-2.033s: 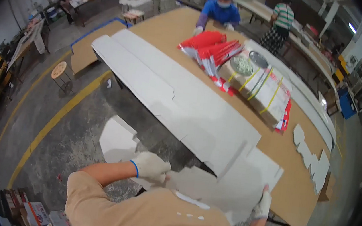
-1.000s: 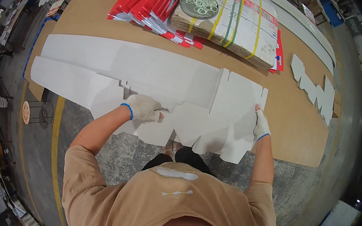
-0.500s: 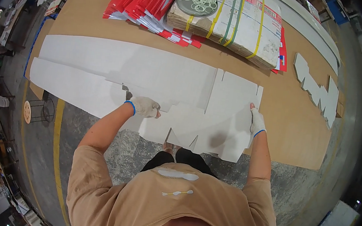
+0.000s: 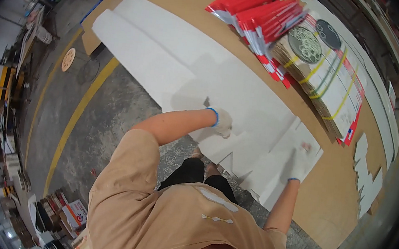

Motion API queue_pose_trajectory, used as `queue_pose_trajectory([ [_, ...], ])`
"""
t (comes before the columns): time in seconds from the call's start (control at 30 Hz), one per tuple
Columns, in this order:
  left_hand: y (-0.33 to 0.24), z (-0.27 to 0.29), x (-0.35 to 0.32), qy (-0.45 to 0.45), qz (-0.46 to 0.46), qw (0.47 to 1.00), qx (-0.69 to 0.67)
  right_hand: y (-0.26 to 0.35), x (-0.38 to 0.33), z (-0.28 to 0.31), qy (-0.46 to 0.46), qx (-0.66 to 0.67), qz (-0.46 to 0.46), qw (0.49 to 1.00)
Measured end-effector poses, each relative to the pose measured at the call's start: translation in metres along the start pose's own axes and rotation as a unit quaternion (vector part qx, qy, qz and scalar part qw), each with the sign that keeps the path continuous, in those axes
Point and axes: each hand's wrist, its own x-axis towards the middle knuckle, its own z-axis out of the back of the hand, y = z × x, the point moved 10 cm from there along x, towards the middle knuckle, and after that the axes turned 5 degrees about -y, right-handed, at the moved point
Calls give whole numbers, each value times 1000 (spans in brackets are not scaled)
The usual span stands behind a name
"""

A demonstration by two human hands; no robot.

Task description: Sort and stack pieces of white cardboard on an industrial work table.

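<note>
Since half a second ago the view has swung, so the long white flat carton blank [image 4: 200,70] now runs diagonally from far left to near right, and the person's left arm reaches further across it. The left hand [image 4: 223,123] — in a white glove with a blue cuff — rests palm down on the blank near its slotted flaps; its fingers look loosely bent, though whether they pinch an edge cannot be told. The right hand [image 4: 302,162], gloved the same way, lies flat and spread on the right end panel of the blank, just at the near edge of the brown tabletop [image 4: 332,208].

The blank lies open and unfolded, its notched flaps [image 4: 234,160] hanging over the tabletop's near edge above the grey concrete floor [image 4: 112,114]. No crease is raised and no panel stands up, so the work on this sheet appears to be at its start — both hands are placed, the sheet is lined up, and folding, by this judgement, is all yet to come.

Far right sits a strapped bundle of printed flat cartons [image 4: 328,75] with yellow bands, and beside it a fan of red flat packs [image 4: 259,13]. Small white offcuts [image 4: 368,178] lie at the right of the tabletop. A yellow floor line [image 4: 74,125] runs along the left.
</note>
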Motion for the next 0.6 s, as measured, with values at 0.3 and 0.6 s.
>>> queue_pose_trajectory([
  [0.3,20,-8,24,-38,38,993,107,198,-175,-338,579,189,-204,767],
  [0.6,-46,24,-84,-276,-145,948,68,188,-180,-343,582,182,-190,769],
])
